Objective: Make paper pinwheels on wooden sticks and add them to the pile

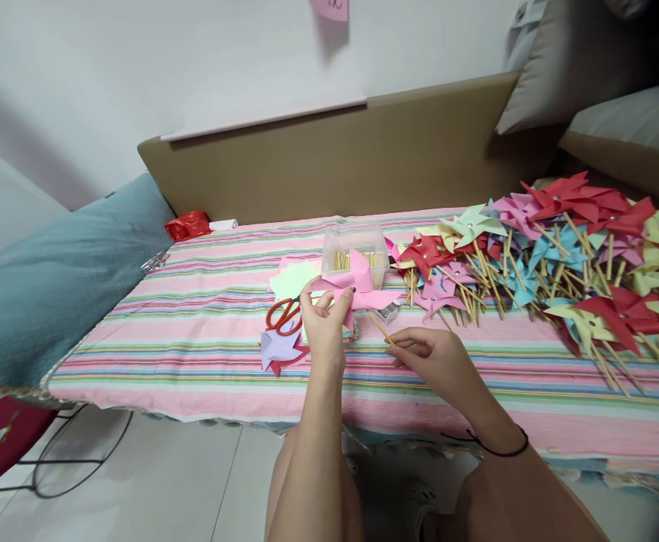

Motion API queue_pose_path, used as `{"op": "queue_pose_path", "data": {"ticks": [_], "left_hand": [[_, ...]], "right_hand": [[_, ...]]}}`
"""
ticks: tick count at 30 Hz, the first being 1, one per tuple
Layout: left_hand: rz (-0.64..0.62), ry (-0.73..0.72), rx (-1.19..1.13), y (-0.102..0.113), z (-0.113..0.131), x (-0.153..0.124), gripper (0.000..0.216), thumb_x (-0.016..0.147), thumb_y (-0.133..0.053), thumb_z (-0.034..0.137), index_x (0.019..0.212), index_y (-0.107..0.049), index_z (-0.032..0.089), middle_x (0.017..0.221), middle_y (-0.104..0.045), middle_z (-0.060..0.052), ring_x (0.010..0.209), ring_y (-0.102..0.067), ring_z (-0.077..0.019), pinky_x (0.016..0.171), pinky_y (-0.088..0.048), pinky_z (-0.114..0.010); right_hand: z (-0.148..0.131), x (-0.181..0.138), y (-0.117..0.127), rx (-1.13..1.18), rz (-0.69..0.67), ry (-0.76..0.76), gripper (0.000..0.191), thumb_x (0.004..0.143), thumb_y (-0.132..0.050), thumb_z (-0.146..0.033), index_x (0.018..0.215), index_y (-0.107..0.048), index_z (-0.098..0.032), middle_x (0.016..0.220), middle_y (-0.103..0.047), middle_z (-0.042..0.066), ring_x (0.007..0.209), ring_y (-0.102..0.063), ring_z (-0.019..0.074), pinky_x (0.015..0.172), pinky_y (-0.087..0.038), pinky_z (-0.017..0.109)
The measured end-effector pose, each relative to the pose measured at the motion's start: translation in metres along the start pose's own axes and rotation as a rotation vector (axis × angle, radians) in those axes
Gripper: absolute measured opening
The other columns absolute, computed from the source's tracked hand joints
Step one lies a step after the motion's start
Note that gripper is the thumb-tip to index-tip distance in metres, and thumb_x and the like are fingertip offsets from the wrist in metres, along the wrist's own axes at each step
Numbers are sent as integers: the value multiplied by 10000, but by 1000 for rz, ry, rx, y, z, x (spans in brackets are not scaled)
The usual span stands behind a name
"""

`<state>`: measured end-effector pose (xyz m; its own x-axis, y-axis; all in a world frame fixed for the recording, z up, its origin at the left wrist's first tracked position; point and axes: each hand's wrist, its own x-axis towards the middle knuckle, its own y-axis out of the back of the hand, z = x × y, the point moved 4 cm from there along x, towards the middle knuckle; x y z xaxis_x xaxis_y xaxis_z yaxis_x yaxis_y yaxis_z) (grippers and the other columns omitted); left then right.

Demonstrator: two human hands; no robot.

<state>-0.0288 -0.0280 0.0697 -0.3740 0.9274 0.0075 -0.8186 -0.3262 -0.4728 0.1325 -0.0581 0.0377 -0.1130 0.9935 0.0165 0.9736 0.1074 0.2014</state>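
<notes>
Right fingers [407,348] tight on stick [380,328], left fingers [337,304] on pink pinwheel [358,289]

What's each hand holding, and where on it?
The left hand pinches the pink paper pinwheel at its left edge; the right hand grips the wooden stick at its lower end.

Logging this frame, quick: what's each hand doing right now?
Left hand: closed on the pink pinwheel.
Right hand: closed on a stick.
</notes>
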Motion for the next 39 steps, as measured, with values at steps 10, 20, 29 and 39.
{"op": "queue_pose_path", "data": {"ticks": [10,20,29,39], "left_hand": [[31,-71,-27,5,0,2,675,545,-853,205,1098,-467,215,738,-659,30,604,-644,-104,626,-483,-215],[-15,15,42,0,-4,0,461,661,-785,298,1010,-501,197,812,-656,2,596,-589,-73,570,-422,-186],[-24,104,29,3,-7,2,567,637,-799,272,1109,-488,223,855,-643,17,667,-579,-70,621,-452,-190],[-165,212,20,-6,-12,-3,634,565,-848,239,1082,-483,199,749,-605,50,610,-620,-89,622,-513,-233]], "right_hand": [[8,-1,-4,81,-136,-94,250,719,-731,-393,793,-721,-154,680,-707,54,634,-706,209,600,-593,317],[3,0,-8,129,-101,-163,200,659,-732,-338,713,-654,-162,648,-678,33,580,-682,177,556,-554,279],[10,4,-2,196,-14,-130,306,643,-789,-386,784,-651,-152,713,-681,43,573,-694,179,551,-556,273],[7,4,-1,223,-32,-147,363,612,-811,-449,768,-664,-157,716,-688,42,580,-699,189,576,-568,299]]}}
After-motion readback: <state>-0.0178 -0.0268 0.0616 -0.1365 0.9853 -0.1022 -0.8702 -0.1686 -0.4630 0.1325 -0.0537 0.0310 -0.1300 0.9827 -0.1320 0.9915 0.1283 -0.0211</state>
